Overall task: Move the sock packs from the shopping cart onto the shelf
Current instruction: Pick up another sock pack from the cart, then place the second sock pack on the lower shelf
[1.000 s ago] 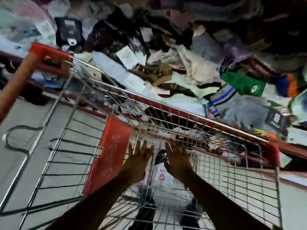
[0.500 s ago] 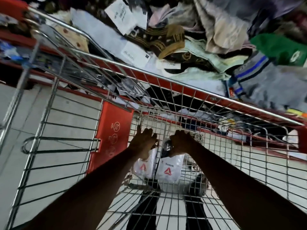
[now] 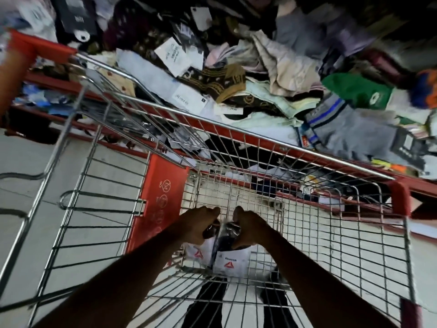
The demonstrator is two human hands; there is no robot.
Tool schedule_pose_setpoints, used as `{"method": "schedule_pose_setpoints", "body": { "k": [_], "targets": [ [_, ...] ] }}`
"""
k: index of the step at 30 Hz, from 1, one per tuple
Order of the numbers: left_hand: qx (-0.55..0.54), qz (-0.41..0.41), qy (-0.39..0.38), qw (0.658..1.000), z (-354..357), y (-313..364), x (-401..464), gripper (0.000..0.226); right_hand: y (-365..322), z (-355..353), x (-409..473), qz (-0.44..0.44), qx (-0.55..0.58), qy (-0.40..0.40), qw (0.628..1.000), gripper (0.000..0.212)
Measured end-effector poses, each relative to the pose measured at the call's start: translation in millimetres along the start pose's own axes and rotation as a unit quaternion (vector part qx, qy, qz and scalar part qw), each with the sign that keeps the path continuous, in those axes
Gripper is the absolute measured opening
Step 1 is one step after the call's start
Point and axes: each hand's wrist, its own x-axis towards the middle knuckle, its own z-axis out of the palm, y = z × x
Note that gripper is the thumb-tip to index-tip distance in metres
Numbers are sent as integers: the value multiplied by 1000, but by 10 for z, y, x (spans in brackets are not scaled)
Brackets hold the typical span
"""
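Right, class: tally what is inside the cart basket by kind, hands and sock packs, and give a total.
Hands: 2, the left hand and the right hand
Sock packs: 2, the left sock pack and the right sock pack
Total: 4

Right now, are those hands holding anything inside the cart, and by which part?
Yes. The left hand and right hand each grip a sock pack, left pack and right pack, by its dark top end.
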Motion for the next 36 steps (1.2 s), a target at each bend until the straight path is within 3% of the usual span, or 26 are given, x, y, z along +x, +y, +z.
{"method": "schedule_pose_setpoints", "body": {
  "k": [7,14,20,26,32,36],
  "targets": [
    [26,-27,109,993,-707,472,-472,43,-273,-698,-839,-40,-57,159,985,91],
    [96,-42,256,961,-2056,1111,-1178,62,-618,-1927,-2018,-94,-124,313,937,74],
    [181,-34,358,915,-3192,1658,-1695,80,-1016,-2827,-3061,-113,-157,440,877,74],
    [246,-10,444,862,-4135,2144,-2068,86,-1355,-3485,-3821,-142,-146,522,828,71],
    [261,5,483,836,-4864,2383,-2184,83,-1654,-4069,-4211,-157,-128,581,788,73],
    [271,-8,477,836,-5273,2475,-2112,77,-1808,-4447,-4204,-143,-135,584,787,81]
  ]
}}
